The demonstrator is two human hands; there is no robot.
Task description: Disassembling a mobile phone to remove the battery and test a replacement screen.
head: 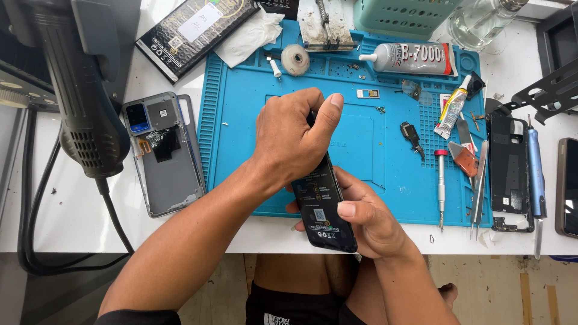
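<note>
A black phone [322,207] with stickers on its face is held over the front edge of a blue work mat [241,120]. My left hand [292,135] closes over the phone's upper end, thumb pressed along its top edge. My right hand [367,213] cradles the lower end from the right, thumb resting on the phone's side. The upper part of the phone is hidden under my left hand.
A grey phone back cover [162,156] lies left of the mat, beside a hot air gun [84,108]. On the mat lie a glue tube [415,58], a small tube [453,108], a screwdriver [441,186] and tweezers [480,186]. A black phone frame [509,171] lies at right.
</note>
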